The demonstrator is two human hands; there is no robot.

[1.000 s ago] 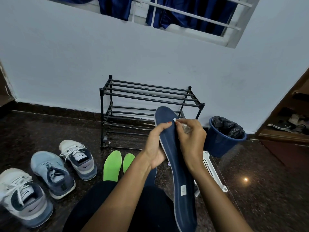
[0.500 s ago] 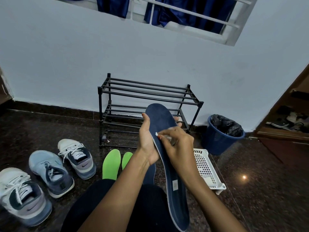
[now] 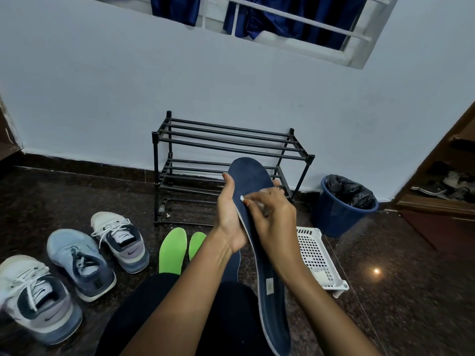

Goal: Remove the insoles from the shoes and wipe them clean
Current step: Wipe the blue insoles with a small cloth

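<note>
Over my lap, navy insole stands tilted, toe up toward shoe rack, heel low by thigh. Left hand cups its back, thumb along left edge. I read that as bracing so top face turns to me. Right hand curled, fingertips pinching small white wipe onto forefoot; mostly hidden, probably tissue. Green insoles lie flat beside sneakers — out already. White basket sits just right of insole, rack beyond toe; lengthwise strokes have room.
</note>
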